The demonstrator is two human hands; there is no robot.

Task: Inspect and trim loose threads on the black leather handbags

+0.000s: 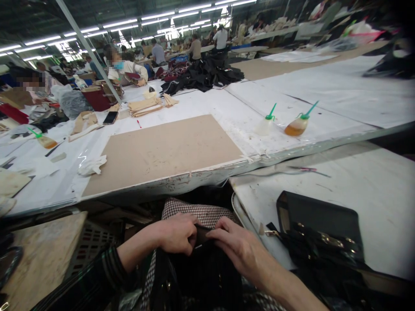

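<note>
Low in the view, my left hand (177, 233) and my right hand (235, 244) meet over a checked bag with a dark opening (201, 214) held in my lap. Both hands have their fingers curled and pinched on the bag's dark top edge. The bag's black inside (204, 276) shows below my hands. A black handbag with gold metal fittings (319, 229) lies just right of my right hand on the white table.
A brown board (162, 151) lies on the white table ahead. Two squeeze bottles with green spouts (296, 125) stand at right, another at left (45, 140). A white rag (92, 165), a phone (110, 117), tan pieces (144, 106) and black fabric (202, 75) lie beyond. Other workers sit far back.
</note>
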